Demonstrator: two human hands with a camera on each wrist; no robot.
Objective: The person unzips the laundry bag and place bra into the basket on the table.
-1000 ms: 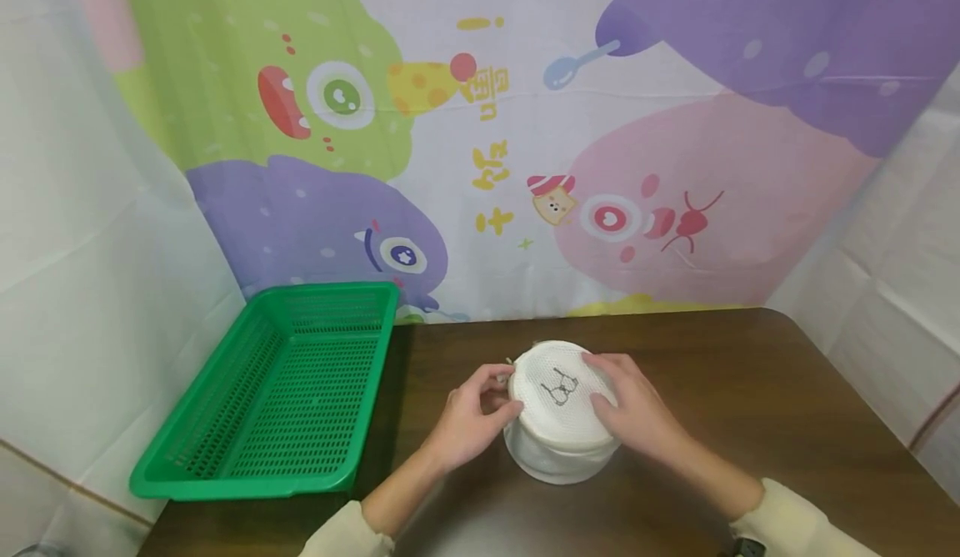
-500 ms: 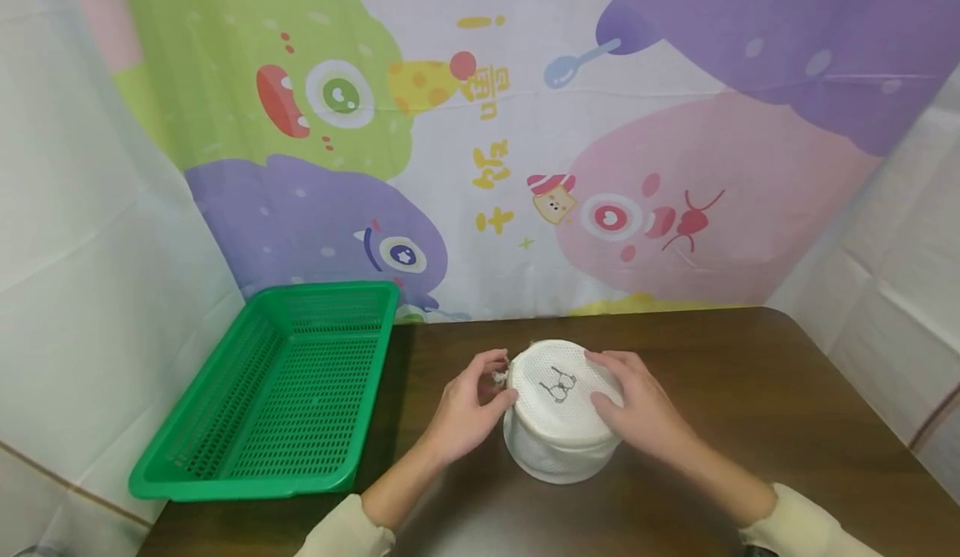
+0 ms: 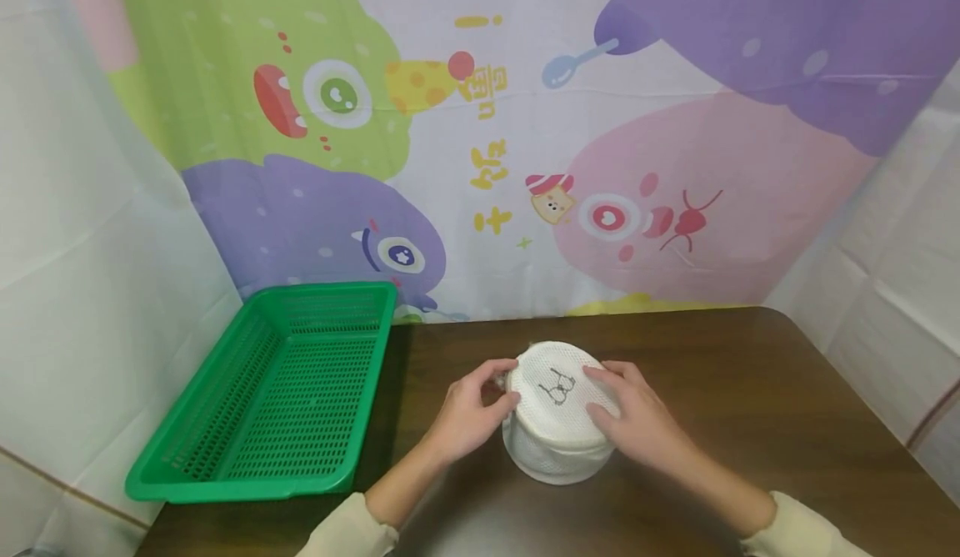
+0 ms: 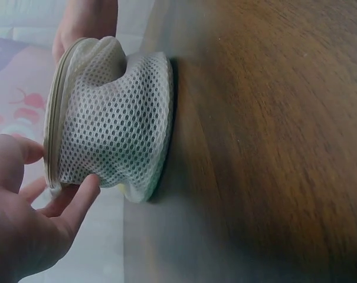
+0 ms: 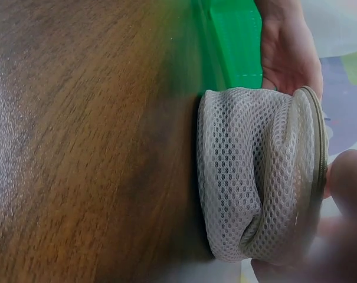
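A white mesh laundry bag (image 3: 551, 411) stands upright on the table, round and drum-shaped, with a dark bra drawing on its lid. A zip (image 5: 321, 141) runs round the top rim; its side is creased inward. My left hand (image 3: 467, 411) holds the rim at the left, thumb on the edge and other fingers against the mesh side, as the left wrist view shows. On the right, my right hand (image 3: 637, 415) grips the rim with thumb and fingertips over the lid; some of its fingers are hidden behind the bag. What the bag contains cannot be made out.
A green plastic basket (image 3: 365, 424) with slotted walls stands on the left of the dark wooden table (image 3: 720, 373). Behind the table hangs a cartoon-print cloth (image 3: 480, 273). White sheeting (image 3: 105, 232) closes off both sides.
My left fingers drew slightly off the rim's left edge half a second ago and now touch it again. The bag and my right hand have shifted slightly left.
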